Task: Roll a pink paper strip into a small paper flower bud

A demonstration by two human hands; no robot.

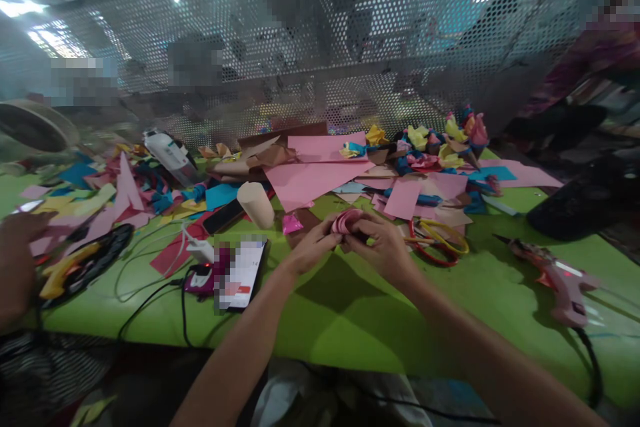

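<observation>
A small pink coiled paper flower (346, 220) is pinched between both my hands above the green table. My left hand (317, 241) grips its left side, fingers closed. My right hand (376, 243) holds its right side with curled fingers, which partly cover the layers. Just behind my left hand lie a bright pink crumpled piece (292, 223) and a cream cylinder (256, 204). Red and yellow loops (443, 245) rest right of my right hand.
A glue gun (567, 290) lies at right, its cord over the edge. Leftward are a phone (246, 273), a power strip (199, 282) with cables and a co-worker's hand (17, 260). Behind are pink sheets (317, 180), paper scraps, a white bottle (167, 155) and a perforated screen (320, 47).
</observation>
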